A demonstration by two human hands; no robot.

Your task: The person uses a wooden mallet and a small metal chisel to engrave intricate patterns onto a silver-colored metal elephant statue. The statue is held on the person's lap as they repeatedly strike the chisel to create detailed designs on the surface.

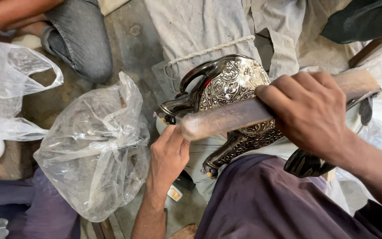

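Elephant figure: an engraved silver metal elephant (pixel 233 88) lay across the person's lap on grey cloth (pixel 191 26).
Right hand: the right hand (pixel 308 113) was clamped around a wooden stick (pixel 226 118) laid across the elephant.
Left hand: the left hand (pixel 169 157) rested beneath the stick's end, fingers together, beside the trunk.
Around: a clear plastic bag (pixel 93 150) lay just left; another person's denim knee (pixel 82 40) was beyond.

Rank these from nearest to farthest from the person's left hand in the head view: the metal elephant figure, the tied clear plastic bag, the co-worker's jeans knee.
From the left hand:
1. Metal elephant figure: touching, just right of the hand.
2. Tied clear plastic bag: to its left, on the floor.
3. Co-worker's jeans knee: far upper left.
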